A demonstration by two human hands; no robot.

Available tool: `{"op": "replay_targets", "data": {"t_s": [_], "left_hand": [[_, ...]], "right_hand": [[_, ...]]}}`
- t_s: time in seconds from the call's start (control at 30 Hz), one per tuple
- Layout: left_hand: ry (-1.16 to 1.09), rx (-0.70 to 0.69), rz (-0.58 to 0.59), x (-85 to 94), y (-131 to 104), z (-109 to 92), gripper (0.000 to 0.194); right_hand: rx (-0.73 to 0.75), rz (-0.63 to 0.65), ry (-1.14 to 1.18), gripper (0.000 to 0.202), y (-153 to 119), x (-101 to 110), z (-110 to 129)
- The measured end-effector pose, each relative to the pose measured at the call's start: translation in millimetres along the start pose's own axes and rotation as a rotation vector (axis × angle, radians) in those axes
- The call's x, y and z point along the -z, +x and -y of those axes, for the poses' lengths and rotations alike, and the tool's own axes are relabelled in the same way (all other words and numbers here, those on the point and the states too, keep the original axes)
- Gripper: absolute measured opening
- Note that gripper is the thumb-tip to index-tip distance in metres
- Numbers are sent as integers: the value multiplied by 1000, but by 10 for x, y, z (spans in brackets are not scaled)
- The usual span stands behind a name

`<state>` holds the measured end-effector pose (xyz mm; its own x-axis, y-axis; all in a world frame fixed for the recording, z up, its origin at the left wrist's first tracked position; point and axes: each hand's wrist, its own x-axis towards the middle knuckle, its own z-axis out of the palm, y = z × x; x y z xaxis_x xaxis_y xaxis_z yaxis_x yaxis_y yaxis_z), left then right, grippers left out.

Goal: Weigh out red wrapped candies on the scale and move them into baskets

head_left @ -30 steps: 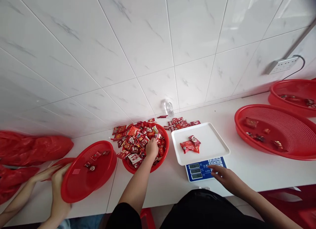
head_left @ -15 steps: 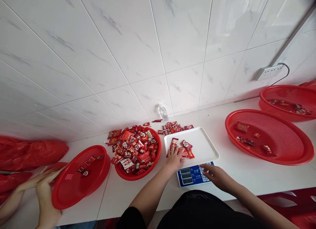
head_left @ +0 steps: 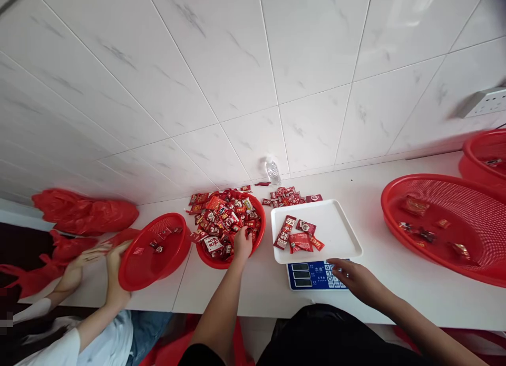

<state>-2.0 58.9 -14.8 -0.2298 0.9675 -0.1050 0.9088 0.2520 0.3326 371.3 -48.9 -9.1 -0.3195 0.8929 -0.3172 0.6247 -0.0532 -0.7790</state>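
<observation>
My left hand [head_left: 242, 244] is at the right side of a round red basket [head_left: 262, 238] heaped with wrapped snack packets [head_left: 221, 218]. Its fingertips dip among the packets, so their grip is hidden. My right hand [head_left: 351, 275] hovers at the keypad of a blue electronic scale [head_left: 302, 275], fingers loosely apart and holding nothing. On the scale sits a white tray [head_left: 338, 229]. Toward its left lie several red packets: a long one [head_left: 284, 232], a dark red one [head_left: 306, 227], and flat brighter red ones [head_left: 301, 243].
Small red packets [head_left: 288, 197] and a clear plastic bottle [head_left: 272, 170] are near the tiled wall. Red baskets with a few packets stand at right [head_left: 438, 189] and left [head_left: 185, 245]. Another person's hands [head_left: 114, 268] are beside the left basket, near red plastic bags [head_left: 85, 210].
My left hand has moved left from the packets on the tray to the heaped basket. My right hand stays by the keypad. The view has shifted, showing more of the other person.
</observation>
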Motion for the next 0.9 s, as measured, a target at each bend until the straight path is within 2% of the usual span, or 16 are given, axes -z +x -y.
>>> {"op": "replay_targets", "data": {"t_s": [0.1, 0.2, 0.37, 0.47, 0.57, 0.73, 0.8, 0.9], "left_hand": [[44, 50, 98, 79, 90, 275, 33], [93, -3, 118, 54, 140, 377, 40], [170, -121, 218, -125, 287, 279, 59], [174, -52, 283, -184, 403, 180, 72], [156, -17, 345, -163, 484, 146, 82], [139, -169, 381, -133, 500, 254, 73], [126, -212, 376, -161, 486, 306, 67], [77, -245, 372, -204, 462, 366, 61]], "right_hand": [[-18, -14, 19, 42, -18, -31, -28], [-53, -57, 7, 41, -31, -149, -35], [-53, -81, 21, 41, 9, -357, 182], [-34, -91, 13, 40, 52, -427, 337], [-31, -97, 18, 41, 56, -495, 393], [-51, -80, -20, 40, 60, -574, 344], [-23, -106, -94, 40, 149, -558, 356], [101, -111, -253, 40, 401, -528, 443]]}}
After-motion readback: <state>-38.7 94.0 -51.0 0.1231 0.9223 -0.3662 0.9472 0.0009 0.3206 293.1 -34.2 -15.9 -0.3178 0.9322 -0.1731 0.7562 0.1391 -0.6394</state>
